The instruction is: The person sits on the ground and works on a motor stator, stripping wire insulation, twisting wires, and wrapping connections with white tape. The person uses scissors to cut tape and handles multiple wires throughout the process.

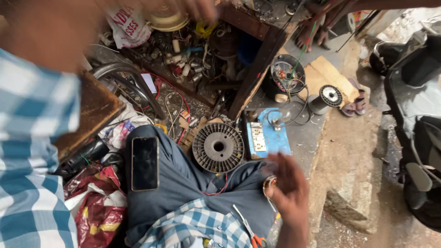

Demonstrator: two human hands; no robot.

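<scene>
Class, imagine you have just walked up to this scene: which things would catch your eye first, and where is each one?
First the grey ribbed plastic spool lying flat in the middle, just beyond the person's knees, beside a blue switch board on the ground. Then the dark phone resting on the person's thigh. The right hand, blurred, is at lower right next to a small shiny ring-shaped object; the left hand is a blur at the top.

Cluttered wooden workbench [257, 69], rough stone slab floor [349, 151], daylight.

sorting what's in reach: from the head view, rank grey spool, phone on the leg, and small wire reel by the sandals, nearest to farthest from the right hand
1. Grey spool, just up and left of the right hand, by the knee.
2. Phone, lying on the left leg.
3. Small wire reel, standing up the frame beside the sandals.
</scene>
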